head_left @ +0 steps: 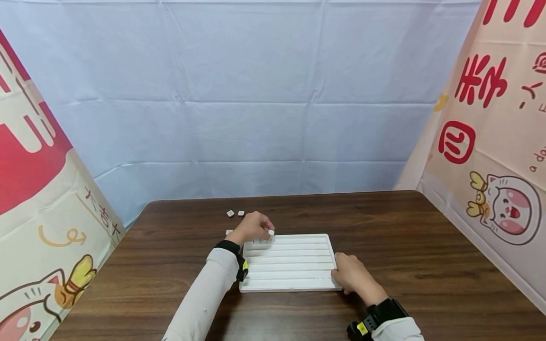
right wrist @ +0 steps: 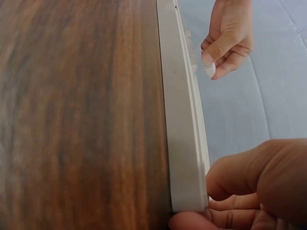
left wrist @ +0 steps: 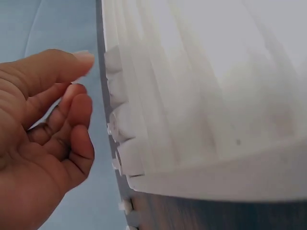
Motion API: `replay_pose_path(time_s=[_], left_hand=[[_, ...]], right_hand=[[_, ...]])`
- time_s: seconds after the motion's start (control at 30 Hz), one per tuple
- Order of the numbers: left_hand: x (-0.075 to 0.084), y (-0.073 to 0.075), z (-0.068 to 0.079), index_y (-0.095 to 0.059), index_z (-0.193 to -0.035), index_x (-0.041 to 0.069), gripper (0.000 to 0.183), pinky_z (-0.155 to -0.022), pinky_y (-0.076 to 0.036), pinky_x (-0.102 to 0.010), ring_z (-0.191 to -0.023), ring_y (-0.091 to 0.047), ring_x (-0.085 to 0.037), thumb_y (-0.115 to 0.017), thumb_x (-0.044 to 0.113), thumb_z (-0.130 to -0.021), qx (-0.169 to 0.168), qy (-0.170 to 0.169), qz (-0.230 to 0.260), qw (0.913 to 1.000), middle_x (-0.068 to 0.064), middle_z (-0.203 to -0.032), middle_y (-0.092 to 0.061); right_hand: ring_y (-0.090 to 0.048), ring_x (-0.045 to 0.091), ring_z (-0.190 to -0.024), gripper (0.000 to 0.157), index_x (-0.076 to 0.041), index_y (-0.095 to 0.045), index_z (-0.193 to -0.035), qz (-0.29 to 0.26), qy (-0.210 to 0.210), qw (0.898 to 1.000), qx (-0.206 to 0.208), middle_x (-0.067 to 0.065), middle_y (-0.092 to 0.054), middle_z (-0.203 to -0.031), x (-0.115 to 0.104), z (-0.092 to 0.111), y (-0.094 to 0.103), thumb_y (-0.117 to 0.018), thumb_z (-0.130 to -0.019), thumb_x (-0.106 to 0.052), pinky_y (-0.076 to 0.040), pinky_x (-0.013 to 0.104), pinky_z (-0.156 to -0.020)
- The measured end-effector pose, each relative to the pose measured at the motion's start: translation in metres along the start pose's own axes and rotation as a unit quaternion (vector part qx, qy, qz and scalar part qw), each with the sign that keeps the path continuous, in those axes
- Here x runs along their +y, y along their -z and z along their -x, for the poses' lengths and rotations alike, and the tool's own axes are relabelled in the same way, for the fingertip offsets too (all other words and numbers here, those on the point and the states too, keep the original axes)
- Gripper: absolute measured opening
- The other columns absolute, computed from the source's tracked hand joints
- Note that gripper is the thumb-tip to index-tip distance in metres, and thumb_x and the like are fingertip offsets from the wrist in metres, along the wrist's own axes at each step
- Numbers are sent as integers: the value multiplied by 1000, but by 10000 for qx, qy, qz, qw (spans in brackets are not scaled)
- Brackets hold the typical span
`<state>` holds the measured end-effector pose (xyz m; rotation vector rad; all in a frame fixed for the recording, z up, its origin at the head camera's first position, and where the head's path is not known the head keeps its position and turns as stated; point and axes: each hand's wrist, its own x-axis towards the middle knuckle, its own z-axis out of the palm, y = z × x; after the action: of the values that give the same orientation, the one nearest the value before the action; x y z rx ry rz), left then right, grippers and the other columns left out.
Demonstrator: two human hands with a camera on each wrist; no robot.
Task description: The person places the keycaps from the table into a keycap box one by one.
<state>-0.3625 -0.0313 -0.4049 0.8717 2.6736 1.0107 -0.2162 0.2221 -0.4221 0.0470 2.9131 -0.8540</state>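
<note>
A white ridged tray (head_left: 290, 266) lies on the table. Over its far left part is my left hand (head_left: 252, 227), pinching a small white tile (right wrist: 210, 70) between thumb and fingers. In the left wrist view the left hand (left wrist: 53, 115) is beside the tray, and its fingers hide the tile. Several white tiles (left wrist: 128, 155) sit in a row along the tray's far groove. My right hand (head_left: 351, 273) grips the tray's right edge near the front corner, thumb above and fingers beneath in the right wrist view.
Two loose white tiles, a left one (head_left: 230, 213) and a right one (head_left: 241, 213), lie beyond the tray on the dark wooden table (head_left: 170, 265). Another tile (head_left: 229, 232) lies beside the left hand, partly covered. A pale blue cloth (head_left: 247, 94) hangs behind the table.
</note>
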Motion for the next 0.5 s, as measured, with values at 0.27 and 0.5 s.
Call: replay_pose_path(time_s=[0.27, 0.5], left_hand=[[9, -4, -2, -71, -84, 6, 9, -60, -47, -28, -65, -55, -12, -73, 2, -77, -184, 88, -66, 9998, 3, -71, -61], [14, -7, -4, -70, -83, 6, 10, -62, -46, -29, -66, -53, -12, -74, 1, -75, -247, 98, -280, 9993, 4, -71, -59]], right_hand=[[-52, 17, -41, 21, 10, -54, -103, 31, -182, 9998, -90, 12, -49, -67, 0, 0, 1, -53, -84, 3, -44, 27, -38], [-51, 17, -39, 20, 11, -54, -102, -36, -46, 10000, -1, 12, -50, -67, 1, 0, 0, -53, -83, 4, -43, 27, -37]])
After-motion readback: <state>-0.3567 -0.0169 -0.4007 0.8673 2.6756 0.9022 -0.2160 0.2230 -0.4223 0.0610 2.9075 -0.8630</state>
